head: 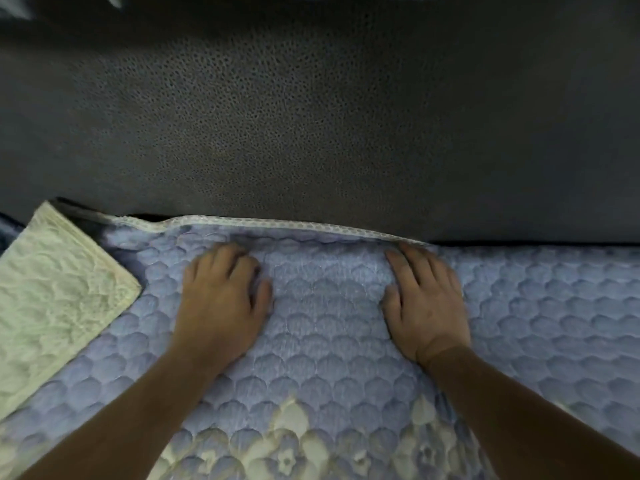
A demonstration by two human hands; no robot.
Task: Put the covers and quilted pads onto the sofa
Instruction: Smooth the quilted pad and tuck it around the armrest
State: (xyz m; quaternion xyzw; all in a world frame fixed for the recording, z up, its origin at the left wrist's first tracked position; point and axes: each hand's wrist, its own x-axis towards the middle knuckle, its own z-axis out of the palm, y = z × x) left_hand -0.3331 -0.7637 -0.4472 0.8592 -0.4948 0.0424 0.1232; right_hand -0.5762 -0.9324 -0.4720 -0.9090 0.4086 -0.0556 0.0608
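Both hands [221,299] [424,303] spread, pressing down | quilted pad [329,327] beneath | sofa backrest [311,116] beyond

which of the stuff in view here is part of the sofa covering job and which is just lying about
Part of the job: blue quilted pad, left hand and right hand pressing flat on it, dark sofa backrest, cream pad folded at left.

Lying about: nothing else identifiable.
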